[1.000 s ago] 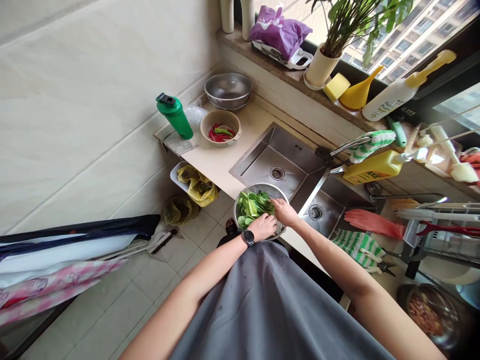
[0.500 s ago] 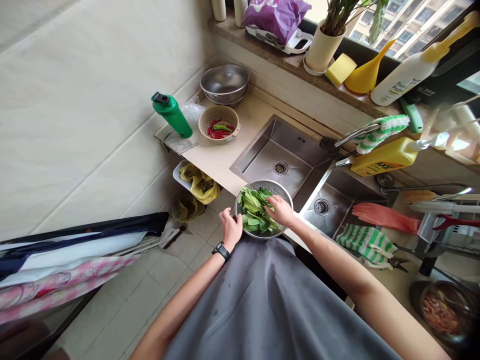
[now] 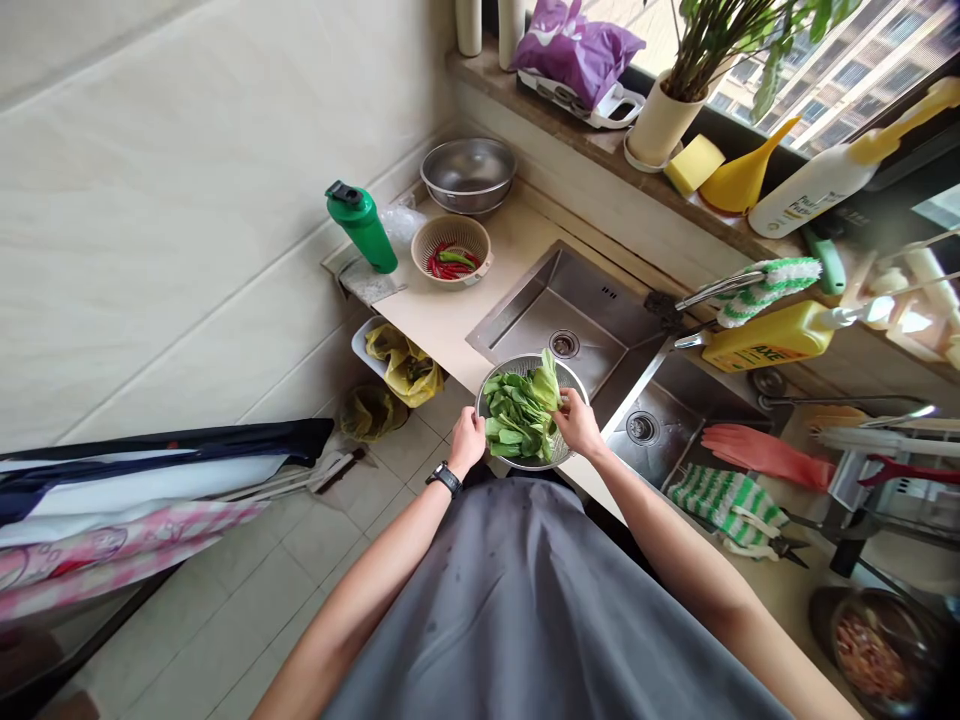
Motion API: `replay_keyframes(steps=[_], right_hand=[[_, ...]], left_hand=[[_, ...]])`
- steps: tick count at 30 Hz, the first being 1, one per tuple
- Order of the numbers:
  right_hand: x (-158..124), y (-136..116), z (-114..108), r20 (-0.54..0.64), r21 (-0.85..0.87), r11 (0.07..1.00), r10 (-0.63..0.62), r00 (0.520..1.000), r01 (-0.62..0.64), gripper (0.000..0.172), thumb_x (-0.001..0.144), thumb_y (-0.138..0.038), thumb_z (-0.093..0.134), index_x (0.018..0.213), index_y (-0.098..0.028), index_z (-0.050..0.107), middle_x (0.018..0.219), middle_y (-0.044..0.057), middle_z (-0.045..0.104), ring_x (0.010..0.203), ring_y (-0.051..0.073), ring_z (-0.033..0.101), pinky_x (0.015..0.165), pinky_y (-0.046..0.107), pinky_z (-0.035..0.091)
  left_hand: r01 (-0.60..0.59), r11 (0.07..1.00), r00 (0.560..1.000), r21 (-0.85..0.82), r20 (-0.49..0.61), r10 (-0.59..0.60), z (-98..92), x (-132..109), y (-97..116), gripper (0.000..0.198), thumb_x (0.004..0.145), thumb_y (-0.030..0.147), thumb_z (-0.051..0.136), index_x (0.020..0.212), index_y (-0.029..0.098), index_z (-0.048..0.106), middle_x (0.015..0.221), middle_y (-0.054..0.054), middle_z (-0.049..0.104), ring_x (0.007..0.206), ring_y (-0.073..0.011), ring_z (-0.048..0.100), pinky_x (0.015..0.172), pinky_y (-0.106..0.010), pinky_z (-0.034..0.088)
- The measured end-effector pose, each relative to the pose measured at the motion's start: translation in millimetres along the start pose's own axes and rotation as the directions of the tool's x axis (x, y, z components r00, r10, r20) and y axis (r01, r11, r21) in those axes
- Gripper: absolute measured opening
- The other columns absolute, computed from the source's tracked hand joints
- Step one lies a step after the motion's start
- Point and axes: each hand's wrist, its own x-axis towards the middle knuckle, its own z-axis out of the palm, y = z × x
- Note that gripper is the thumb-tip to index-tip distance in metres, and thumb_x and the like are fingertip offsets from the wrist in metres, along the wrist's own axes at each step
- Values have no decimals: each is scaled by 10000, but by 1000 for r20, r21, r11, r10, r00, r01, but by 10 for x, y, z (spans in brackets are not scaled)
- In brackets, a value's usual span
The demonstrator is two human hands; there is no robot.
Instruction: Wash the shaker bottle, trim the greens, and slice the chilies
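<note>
A round metal strainer (image 3: 501, 372) full of leafy greens (image 3: 517, 410) is held in front of my apron, by the front edge of the sink counter. My left hand (image 3: 468, 442) is closed on the strainer's left rim. At the right side, my right hand (image 3: 578, 424) pinches a leafy green (image 3: 547, 382) whose pale leaf stands up above the others. The fingertips of that hand are partly hidden among the leaves.
Beyond the strainer is a steel double sink (image 3: 592, 300). On the counter's left stand a basket of chillies (image 3: 429, 236), a metal bowl (image 3: 469, 172) and a green shaker bottle (image 3: 372, 236). Rubber gloves (image 3: 765, 455) lie right; a lined bin (image 3: 373, 412) stands below left.
My right hand has moved from on top of the greens to their right side, and a leafy green is now lifted in its fingers. My left hand has closed on the strainer's rim.
</note>
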Motion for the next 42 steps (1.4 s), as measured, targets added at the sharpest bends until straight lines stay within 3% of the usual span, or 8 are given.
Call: replay_keyframes(steps=[7,11,18,24,28,31,34,42], right_hand=[[-78,-69,-7,-19,91,995,-48,999,49,389,893,-309,493,1222,-213,678,1137,87,741,941,220,704,845,371,568],[-111,-108,71,86,318,944,59,995,-83,367,877,-390,562,1189,-215,643,889,35,738,772,181,685,727,321,570],[-119,-252,145,281,653,666,229,932,-360,317,834,-528,648,925,-228,600,783,38,712,688,178,666,634,308,566],[-123,-171,178,65,198,958,199,978,-208,403,860,-560,582,641,-222,565,594,-24,587,603,156,581,607,268,504],[-161,-189,66,23,128,986,104,994,-106,406,908,-554,514,711,-226,648,706,2,653,783,196,644,739,298,519],[-181,-235,-1,-14,314,946,90,996,-81,384,899,-574,548,826,-230,703,868,40,718,988,229,666,850,329,534],[-193,-288,-11,-1,526,835,190,982,-161,413,847,-627,605,807,-220,670,772,29,687,838,211,671,748,316,554],[-228,-510,83,70,740,642,224,972,-201,373,666,-430,818,920,-213,651,844,7,693,729,155,650,720,310,576]], left_hand=[[-288,943,918,164,-235,321,-119,-82,293,268,912,163,547,1180,162,541,1228,-183,532,1236,-307,529,1078,-510,449],[-450,891,892,-55,-63,447,-74,-157,542,265,930,176,542,1194,193,544,1240,-147,522,1130,-244,594,939,-407,561],[-39,926,999,-375,21,50,104,-178,651,209,894,262,633,1072,171,570,1095,-100,615,891,-167,658,829,-345,588],[46,926,983,-375,180,24,102,-233,674,82,890,212,610,963,176,599,1011,-74,671,824,-152,669,811,-328,579],[-64,947,988,-314,116,105,71,-279,694,74,893,213,615,955,174,606,1042,-92,678,873,-174,687,867,-355,574],[-103,945,985,-310,101,140,63,-322,733,73,903,229,614,951,175,611,1062,-104,677,886,-186,691,847,-355,583],[-64,923,972,-380,184,144,75,-372,824,117,925,298,623,956,186,618,1033,-88,689,884,-187,698,819,-345,597],[340,635,881,-694,471,44,50,-446,1056,285,916,439,697,975,170,619,975,-70,702,763,-142,706,731,-314,620]])
